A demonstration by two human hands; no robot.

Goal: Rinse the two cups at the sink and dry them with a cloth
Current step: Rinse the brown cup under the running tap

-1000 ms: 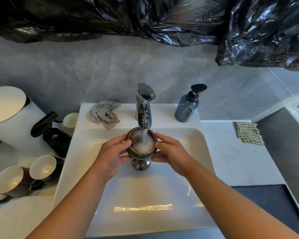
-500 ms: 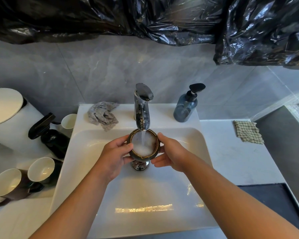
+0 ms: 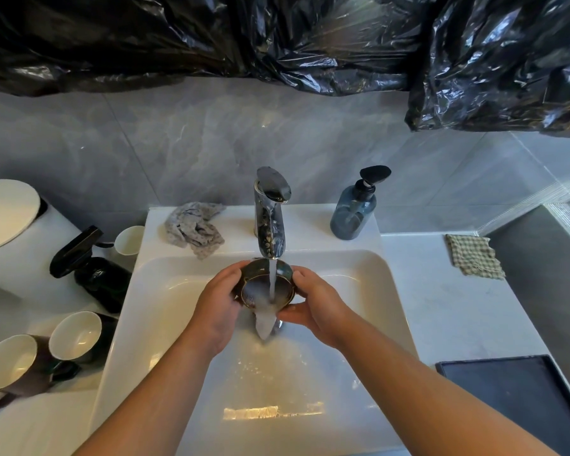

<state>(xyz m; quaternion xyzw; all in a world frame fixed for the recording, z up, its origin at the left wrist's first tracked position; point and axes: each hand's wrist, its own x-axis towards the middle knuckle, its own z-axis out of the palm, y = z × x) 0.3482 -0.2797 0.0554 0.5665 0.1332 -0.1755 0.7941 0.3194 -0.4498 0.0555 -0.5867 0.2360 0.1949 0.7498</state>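
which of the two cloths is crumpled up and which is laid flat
The grey cloth on the sink's back ledge, left of the faucet, is crumpled. The checked cloth on the counter to the right lies flat.

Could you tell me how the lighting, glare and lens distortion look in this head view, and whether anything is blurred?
Head view: wide-angle bending curves the sink rim and counter edges; a bright glare strip lies on the basin floor near the front edge; the black plastic sheeting shows scattered highlights; water pouring from the tilted cup, held by the left hand and right hand, is motion-smeared; the rest looks reasonably sharp.
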